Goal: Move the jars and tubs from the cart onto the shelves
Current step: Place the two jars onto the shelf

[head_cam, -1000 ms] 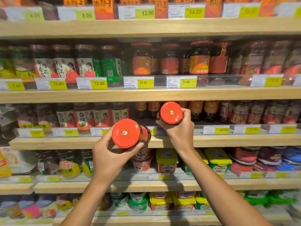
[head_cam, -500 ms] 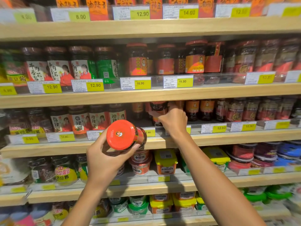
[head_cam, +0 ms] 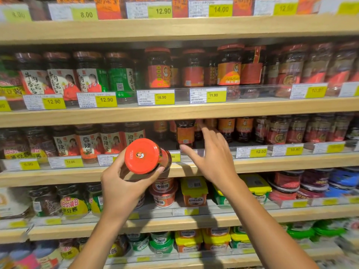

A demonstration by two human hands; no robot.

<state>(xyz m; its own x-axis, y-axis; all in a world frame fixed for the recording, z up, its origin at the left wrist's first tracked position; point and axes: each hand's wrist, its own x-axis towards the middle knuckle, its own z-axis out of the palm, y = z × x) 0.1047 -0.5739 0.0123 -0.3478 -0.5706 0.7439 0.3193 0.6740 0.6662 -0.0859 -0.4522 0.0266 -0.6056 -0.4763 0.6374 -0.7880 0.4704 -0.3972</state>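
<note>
My left hand was wrapped around a jar with a red lid, tipped so the lid faced the camera, and I held it out in front of the wooden shelf edge of the second-lowest stocked row, not resting on anything. My right hand was empty, its fingers spread wide and apart, hovering just in front of that same shelf. Just past those fingertips a dark jar with an orange label stood upright on the shelf, in a gap between a row of white-labelled jars to the left and more orange-labelled jars to the right; the hand was close to it, and I could not tell whether the thumb tip grazed its base. A clear plastic rail with yellow price tags ran along the front of the shelf. On the shelf above, red-labelled jars stood behind tags reading 16.90 and 11.90. Below my arms, yellow-lidded tubs and small red tubs sat on the next row down. The far edges of the view were blurred.
</note>
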